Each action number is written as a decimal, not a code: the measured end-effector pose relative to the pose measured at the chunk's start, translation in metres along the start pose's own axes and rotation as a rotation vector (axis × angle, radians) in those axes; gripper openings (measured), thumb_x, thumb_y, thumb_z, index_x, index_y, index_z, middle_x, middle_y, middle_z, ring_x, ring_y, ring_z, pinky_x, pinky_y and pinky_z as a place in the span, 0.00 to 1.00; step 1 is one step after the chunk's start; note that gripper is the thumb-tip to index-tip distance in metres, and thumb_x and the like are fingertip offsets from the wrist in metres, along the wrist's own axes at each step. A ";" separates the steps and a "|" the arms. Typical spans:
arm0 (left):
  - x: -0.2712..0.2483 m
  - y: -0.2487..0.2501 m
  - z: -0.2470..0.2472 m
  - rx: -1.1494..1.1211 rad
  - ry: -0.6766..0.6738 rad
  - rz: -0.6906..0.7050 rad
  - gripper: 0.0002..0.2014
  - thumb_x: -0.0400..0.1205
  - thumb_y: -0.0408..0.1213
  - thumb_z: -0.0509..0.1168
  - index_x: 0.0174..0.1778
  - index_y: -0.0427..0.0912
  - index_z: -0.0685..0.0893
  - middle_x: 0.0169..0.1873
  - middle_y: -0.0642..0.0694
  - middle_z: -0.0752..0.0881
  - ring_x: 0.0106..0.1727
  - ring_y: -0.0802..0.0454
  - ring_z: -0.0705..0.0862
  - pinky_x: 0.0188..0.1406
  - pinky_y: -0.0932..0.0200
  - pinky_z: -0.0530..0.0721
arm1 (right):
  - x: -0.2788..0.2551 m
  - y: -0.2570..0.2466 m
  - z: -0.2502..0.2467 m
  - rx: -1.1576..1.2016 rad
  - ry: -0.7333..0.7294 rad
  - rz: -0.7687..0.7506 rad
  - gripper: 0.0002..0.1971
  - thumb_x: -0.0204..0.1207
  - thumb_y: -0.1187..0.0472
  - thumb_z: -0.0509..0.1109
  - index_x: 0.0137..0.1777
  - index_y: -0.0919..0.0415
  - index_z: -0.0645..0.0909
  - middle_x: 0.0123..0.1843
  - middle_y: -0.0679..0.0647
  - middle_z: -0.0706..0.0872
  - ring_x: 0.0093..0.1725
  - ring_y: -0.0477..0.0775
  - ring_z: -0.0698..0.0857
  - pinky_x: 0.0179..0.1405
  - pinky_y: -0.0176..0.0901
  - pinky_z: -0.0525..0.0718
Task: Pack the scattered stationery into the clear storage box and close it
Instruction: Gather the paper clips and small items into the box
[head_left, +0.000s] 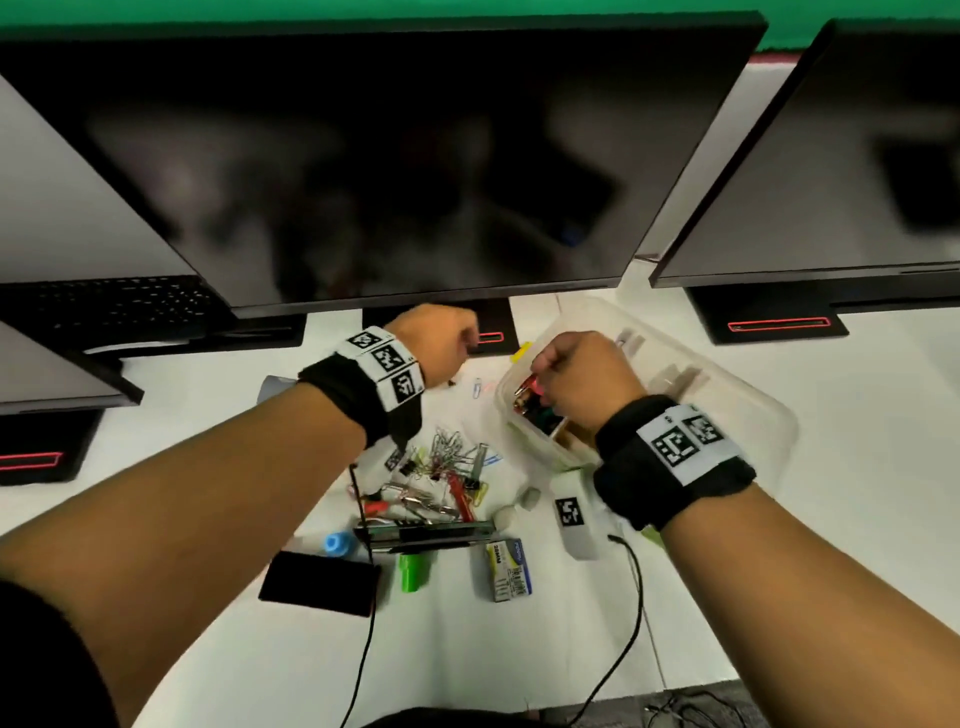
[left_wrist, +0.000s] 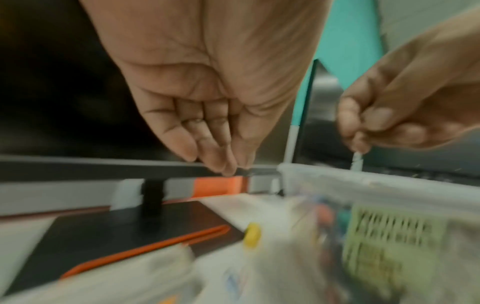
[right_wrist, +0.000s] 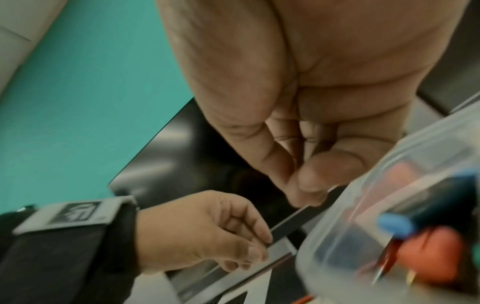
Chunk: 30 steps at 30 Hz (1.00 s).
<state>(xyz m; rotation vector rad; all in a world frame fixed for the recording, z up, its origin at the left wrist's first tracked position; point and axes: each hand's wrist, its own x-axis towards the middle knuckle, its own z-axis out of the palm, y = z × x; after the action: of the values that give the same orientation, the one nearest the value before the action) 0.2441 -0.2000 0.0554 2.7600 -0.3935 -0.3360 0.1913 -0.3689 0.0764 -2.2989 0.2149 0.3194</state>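
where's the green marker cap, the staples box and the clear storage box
green marker cap (head_left: 415, 570): head view, middle of its body.
staples box (head_left: 509, 569): head view, centre of its printed top face.
clear storage box (head_left: 748, 400): head view, bare right rim.

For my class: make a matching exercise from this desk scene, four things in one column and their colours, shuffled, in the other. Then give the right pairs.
Things
1. glue stick
2. small cap
3. pushpin
4. phone

Colours
A. black
B. yellow
C. green
D. blue

Pairs: 1-C, 2-D, 3-B, 4-A
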 end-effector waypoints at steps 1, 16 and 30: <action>-0.007 -0.017 0.004 0.040 -0.030 -0.038 0.11 0.78 0.34 0.63 0.53 0.48 0.85 0.52 0.46 0.89 0.57 0.46 0.85 0.56 0.59 0.80 | -0.002 -0.006 0.016 -0.023 -0.049 -0.026 0.16 0.74 0.72 0.64 0.30 0.53 0.77 0.39 0.54 0.84 0.46 0.60 0.88 0.56 0.51 0.86; -0.048 -0.098 0.093 0.034 -0.360 -0.169 0.30 0.76 0.33 0.70 0.74 0.43 0.69 0.68 0.39 0.73 0.70 0.39 0.73 0.67 0.50 0.75 | 0.019 0.030 0.142 -0.645 -0.368 0.116 0.44 0.65 0.44 0.78 0.77 0.54 0.61 0.73 0.61 0.64 0.74 0.69 0.67 0.71 0.56 0.73; -0.043 -0.083 0.092 -0.128 -0.290 -0.140 0.09 0.77 0.31 0.64 0.53 0.41 0.82 0.51 0.40 0.85 0.55 0.41 0.83 0.51 0.54 0.78 | 0.035 0.026 0.153 -0.387 -0.277 -0.029 0.11 0.73 0.68 0.65 0.53 0.62 0.85 0.54 0.61 0.88 0.55 0.62 0.84 0.48 0.39 0.76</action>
<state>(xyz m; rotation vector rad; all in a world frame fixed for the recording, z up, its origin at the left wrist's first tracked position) 0.1978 -0.1377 -0.0506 2.6224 -0.2374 -0.7736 0.1936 -0.2756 -0.0531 -2.5964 -0.0245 0.7105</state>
